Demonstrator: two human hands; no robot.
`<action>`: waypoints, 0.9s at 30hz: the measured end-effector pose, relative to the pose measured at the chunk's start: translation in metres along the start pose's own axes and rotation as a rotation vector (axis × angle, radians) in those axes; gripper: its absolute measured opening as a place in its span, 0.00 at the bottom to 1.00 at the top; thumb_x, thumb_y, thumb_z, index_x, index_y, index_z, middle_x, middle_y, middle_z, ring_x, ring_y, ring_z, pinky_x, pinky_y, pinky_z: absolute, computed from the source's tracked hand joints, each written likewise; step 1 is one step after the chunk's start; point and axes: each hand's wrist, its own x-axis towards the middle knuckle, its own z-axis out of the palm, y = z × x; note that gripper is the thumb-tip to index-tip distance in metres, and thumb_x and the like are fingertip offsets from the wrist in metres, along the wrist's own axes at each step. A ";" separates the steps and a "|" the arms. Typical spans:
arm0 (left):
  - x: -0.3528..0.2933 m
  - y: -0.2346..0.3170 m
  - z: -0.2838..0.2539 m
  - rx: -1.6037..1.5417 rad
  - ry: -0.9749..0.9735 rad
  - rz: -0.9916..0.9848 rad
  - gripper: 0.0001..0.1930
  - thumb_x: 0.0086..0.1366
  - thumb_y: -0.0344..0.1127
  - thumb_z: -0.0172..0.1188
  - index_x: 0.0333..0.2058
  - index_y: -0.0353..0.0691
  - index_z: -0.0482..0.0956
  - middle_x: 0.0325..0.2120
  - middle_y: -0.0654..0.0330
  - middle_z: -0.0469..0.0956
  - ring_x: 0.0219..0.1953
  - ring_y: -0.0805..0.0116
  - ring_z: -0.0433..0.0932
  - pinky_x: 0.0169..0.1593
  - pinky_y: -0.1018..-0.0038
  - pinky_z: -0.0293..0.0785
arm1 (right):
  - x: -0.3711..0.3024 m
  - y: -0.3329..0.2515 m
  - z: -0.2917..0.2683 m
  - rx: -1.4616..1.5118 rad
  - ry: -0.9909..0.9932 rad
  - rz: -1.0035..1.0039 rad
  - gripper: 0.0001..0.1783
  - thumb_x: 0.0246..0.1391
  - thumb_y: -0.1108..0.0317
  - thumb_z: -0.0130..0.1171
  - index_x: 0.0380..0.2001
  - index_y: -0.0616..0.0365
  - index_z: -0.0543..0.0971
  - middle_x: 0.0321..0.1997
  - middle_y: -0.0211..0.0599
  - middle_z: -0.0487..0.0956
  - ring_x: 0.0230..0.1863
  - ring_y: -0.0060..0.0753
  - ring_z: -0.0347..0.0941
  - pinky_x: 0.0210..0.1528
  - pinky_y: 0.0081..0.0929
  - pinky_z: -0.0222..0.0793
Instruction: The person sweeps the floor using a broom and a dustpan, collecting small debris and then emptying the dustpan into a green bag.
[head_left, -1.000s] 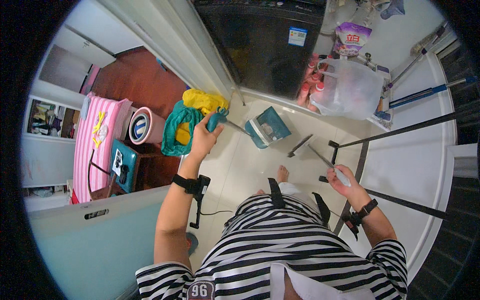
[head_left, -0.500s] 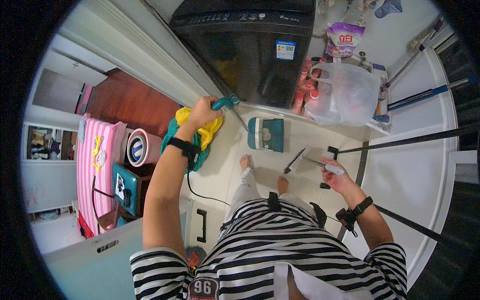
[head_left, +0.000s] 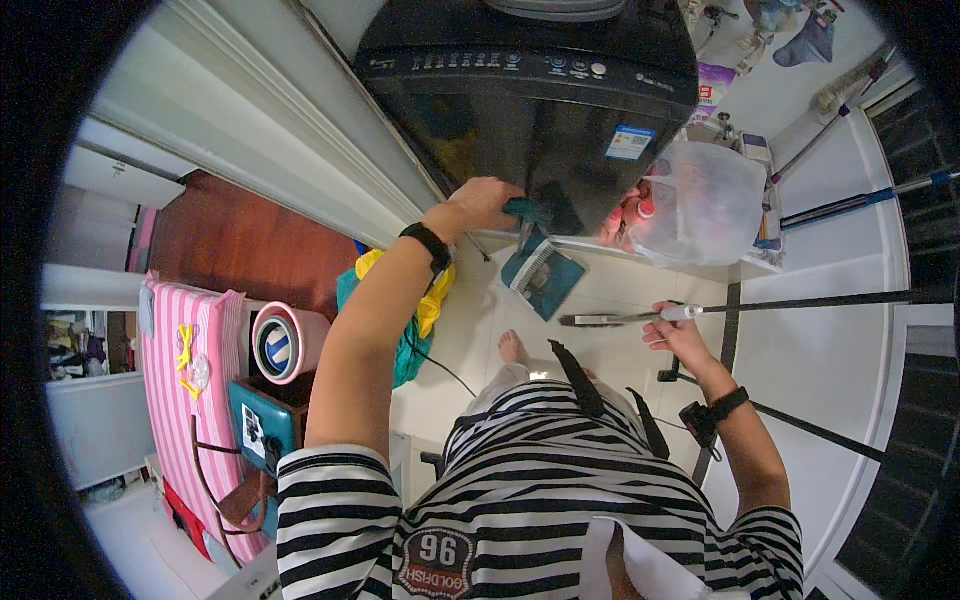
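- Two bare hands are at work in front of me, each with a tool of its own.
- The left hand (head_left: 485, 203) is out ahead, its fingers curled closed over the teal handle (head_left: 526, 210) of a dustpan; the fingertips are mostly hidden from me.
- That teal dustpan (head_left: 558, 284) is below the hand, turned at an angle over pale floor tiles (head_left: 462, 335), just in front of a black washing machine (head_left: 520, 130). A row of pale teeth (head_left: 531, 265) runs along one side of it. I can't tell whether it rests on the tiles.
- The right hand (head_left: 680, 334) is only partly closed, loosely holding a small brush (head_left: 598, 320) by its white handle (head_left: 682, 312), some fingers spread beneath.
- The brush points left, its dark-tipped head near the dustpan's lower corner; a gap shows between them.
- Bare toes (head_left: 513, 347) show on the floor below the dustpan.
- Beyond the right hand, a clear plastic bag (head_left: 705, 205) sits beside red-capped bottles (head_left: 628, 217).
- Under the left forearm lie a yellow cloth (head_left: 436, 302) and a green cloth (head_left: 408, 365), bunched together.
- Farther left are a pink bucket (head_left: 316, 350) and a pink-striped bed cover (head_left: 168, 370).
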 end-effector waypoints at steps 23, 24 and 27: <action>0.099 0.042 0.027 0.074 -0.168 0.584 0.12 0.46 0.38 0.55 0.31 0.46 0.68 0.24 0.57 0.73 0.29 0.57 0.74 0.31 0.63 0.70 | 0.035 -0.041 0.026 -0.450 0.045 -0.277 0.06 0.47 0.72 0.51 0.28 0.63 0.71 0.19 0.31 0.70 0.17 0.19 0.66 0.19 0.17 0.67; 0.105 0.047 0.030 0.077 -0.169 0.592 0.12 0.46 0.38 0.55 0.31 0.46 0.68 0.24 0.57 0.73 0.29 0.57 0.74 0.31 0.63 0.70 | 0.035 -0.041 0.019 -0.484 0.040 -0.304 0.06 0.47 0.72 0.51 0.29 0.63 0.71 0.19 0.31 0.70 0.17 0.19 0.66 0.19 0.17 0.67; 0.126 0.063 0.038 0.064 -0.082 0.713 0.12 0.46 0.37 0.56 0.31 0.46 0.68 0.24 0.59 0.73 0.30 0.58 0.74 0.30 0.63 0.70 | 0.035 -0.040 0.008 -0.395 0.064 -0.318 0.06 0.47 0.73 0.51 0.29 0.65 0.71 0.18 0.31 0.70 0.17 0.19 0.67 0.18 0.17 0.67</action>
